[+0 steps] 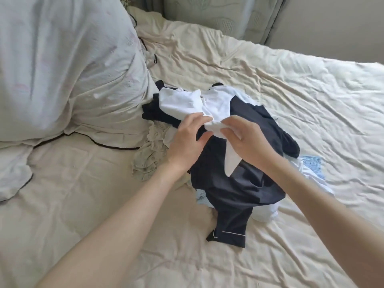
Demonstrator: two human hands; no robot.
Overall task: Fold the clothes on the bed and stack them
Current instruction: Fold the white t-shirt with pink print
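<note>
A heap of unfolded clothes lies in the middle of the bed (311,100). A white garment (182,100) tops the heap, over a dark navy garment (234,183) with thin white piping at its cuff. My right hand (247,140) pinches a bunched part of the white garment. My left hand (187,140) is beside it, fingers slightly bent, fingertips touching the same white cloth. A light blue piece (310,163) and a cream lace piece (151,154) stick out from under the heap.
A large pale pillow (62,65) with dark piping fills the left side. Cream wrinkled sheets cover the bed. A patterned headboard or curtain (218,13) stands at the back, with a plain wall to the right.
</note>
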